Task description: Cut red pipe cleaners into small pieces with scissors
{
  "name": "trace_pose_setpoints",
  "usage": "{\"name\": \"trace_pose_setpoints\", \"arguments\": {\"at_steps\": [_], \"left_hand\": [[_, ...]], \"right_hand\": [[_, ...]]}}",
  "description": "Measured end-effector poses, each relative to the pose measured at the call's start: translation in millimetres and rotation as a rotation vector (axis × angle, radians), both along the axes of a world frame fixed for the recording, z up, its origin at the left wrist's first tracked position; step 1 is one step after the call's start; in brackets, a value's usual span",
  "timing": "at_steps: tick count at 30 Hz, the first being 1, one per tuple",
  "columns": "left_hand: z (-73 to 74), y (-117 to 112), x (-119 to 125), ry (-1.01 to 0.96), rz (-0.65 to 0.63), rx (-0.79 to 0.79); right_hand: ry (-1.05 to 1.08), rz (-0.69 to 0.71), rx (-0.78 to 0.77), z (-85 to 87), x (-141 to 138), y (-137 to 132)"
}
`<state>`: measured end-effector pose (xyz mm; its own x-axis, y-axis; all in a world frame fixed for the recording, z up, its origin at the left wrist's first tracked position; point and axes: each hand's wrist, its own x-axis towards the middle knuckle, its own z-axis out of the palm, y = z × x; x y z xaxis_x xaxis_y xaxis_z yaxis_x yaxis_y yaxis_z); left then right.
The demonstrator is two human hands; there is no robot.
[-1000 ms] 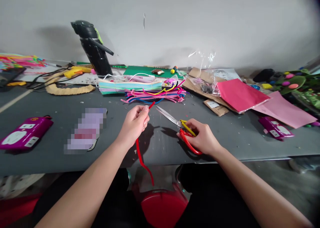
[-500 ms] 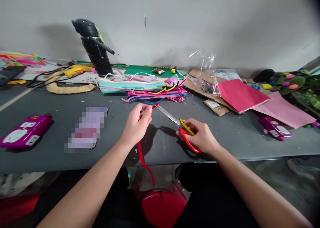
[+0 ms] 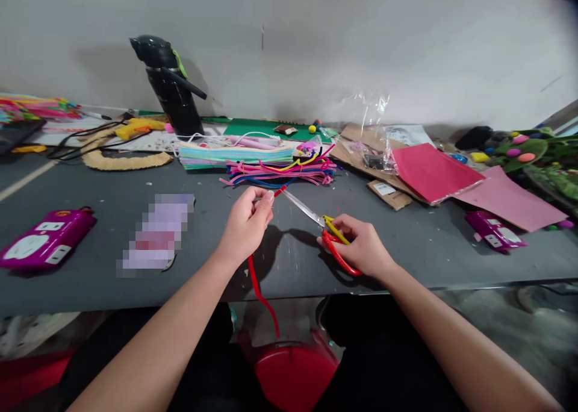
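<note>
My left hand [image 3: 247,220] pinches a red pipe cleaner [image 3: 261,291] between thumb and fingers. Its short end pokes out past the fingertips, while the long end hangs down beyond the table's front edge. In my right hand [image 3: 356,243] is a pair of scissors [image 3: 306,209] with red and yellow handles. The blade tips point up and left and meet the short end of the pipe cleaner, just beside my left fingertips. The blades look nearly closed. Both hands are held above the dark grey table [image 3: 217,243].
Behind the hands lie bundled pipe cleaners [image 3: 280,172] and a stack of pastel strips [image 3: 235,154]. A black vacuum flask [image 3: 174,93] stands at the back left. Purple packs [image 3: 49,237] and a pixelated flat object [image 3: 156,231] lie left. Red sheets [image 3: 436,171] lie right.
Hardly anything differs. The scissors and the pipe cleaner keep nearly the same place, and the view has shifted very slightly.
</note>
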<state>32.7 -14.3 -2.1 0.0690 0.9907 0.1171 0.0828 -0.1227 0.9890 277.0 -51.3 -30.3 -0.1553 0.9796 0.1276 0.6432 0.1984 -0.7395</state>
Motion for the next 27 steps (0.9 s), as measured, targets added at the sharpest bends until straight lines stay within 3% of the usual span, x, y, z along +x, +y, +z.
{"name": "trace_pose_setpoints", "arguments": {"at_steps": [27], "left_hand": [[-5.5,3.5,1.9,-0.045,-0.016,0.026]], "right_hand": [[0.025,0.025,-0.03,-0.1,0.5,0.3]]}}
